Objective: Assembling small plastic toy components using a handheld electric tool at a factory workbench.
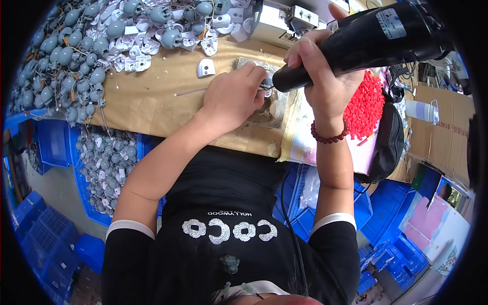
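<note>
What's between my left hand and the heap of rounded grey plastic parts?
The head view shows a curved white plastic piece and a thin pale cable between the left hand and heap, over brown sheeting.

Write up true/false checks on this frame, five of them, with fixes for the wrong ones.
1. The right hand grips a black power tool. True.
2. A bracelet circles the left wrist. False: the beaded bracelet is on the right wrist.
3. The tool's narrow end points toward the left hand. True.
4. The grey round parts are heaped at the right end of the table. False: the grey round parts are heaped toward the left end of the table.
5. Small red pieces lie heaped to the right of the right wrist. True.
</note>
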